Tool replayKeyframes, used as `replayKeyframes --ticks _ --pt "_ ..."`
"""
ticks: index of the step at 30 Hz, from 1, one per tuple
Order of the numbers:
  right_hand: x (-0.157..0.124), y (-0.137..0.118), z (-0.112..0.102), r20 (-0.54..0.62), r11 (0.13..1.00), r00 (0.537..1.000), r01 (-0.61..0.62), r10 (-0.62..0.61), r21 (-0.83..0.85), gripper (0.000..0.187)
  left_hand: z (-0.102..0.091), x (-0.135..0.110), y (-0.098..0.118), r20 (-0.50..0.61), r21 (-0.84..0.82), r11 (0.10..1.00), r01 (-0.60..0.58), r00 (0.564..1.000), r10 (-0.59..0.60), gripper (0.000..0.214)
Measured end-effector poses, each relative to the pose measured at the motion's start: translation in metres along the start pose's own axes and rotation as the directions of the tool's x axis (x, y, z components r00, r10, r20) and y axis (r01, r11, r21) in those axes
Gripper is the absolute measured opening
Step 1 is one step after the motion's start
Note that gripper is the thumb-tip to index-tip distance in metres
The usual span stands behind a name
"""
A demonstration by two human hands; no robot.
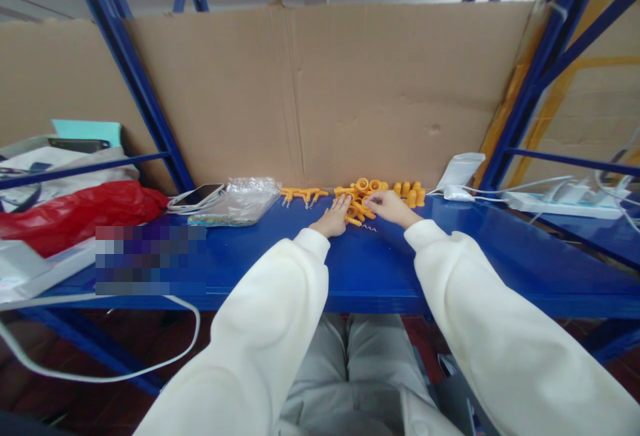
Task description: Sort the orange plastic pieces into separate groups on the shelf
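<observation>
Both hands are at a pile of orange plastic parts (361,187) toward the back of the blue shelf. My left hand (331,219) lies at the pile's left side, fingers stretched out and touching the parts. From the right, my right hand (393,207) reaches in with its fingers closed in a pinch; what they hold is too small to make out. In front of the hands lies a corkscrew (369,227) with a metal spiral. Left of the pile is a row of orange-handled corkscrews (305,194). More orange parts (411,193) stand close together to the right.
A clear plastic bag (245,203) and a phone (200,194) with a white cable lie to the left, beyond them a red bag (90,213). At right are a white packet (460,173) and a power strip (565,204). A cardboard wall (350,89) closes the back.
</observation>
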State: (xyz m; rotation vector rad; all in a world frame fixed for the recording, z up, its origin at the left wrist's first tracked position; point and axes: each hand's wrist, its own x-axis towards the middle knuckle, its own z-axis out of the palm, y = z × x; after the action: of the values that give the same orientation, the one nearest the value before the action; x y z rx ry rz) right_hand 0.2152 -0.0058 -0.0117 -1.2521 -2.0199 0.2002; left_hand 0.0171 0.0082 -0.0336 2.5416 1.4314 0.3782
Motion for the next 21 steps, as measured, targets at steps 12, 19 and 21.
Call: replayKeyframes --ticks 12,19,21 --pt "-0.007 -0.012 0.017 0.41 1.0 0.912 -0.001 0.0 0.002 0.036 0.0 -0.004 0.016 0.024 0.042 0.999 0.016 1.0 -0.017 0.087" --pt "-0.009 -0.023 0.017 0.372 0.993 0.923 -0.062 0.095 -0.099 0.018 -0.003 -0.006 0.018 0.072 0.078 0.997 -0.021 0.997 0.016 0.085" --pt "-0.009 -0.024 0.018 0.358 0.99 0.927 -0.07 0.108 -0.12 0.017 -0.002 -0.006 0.017 0.083 0.09 0.995 -0.046 0.996 0.038 0.085"
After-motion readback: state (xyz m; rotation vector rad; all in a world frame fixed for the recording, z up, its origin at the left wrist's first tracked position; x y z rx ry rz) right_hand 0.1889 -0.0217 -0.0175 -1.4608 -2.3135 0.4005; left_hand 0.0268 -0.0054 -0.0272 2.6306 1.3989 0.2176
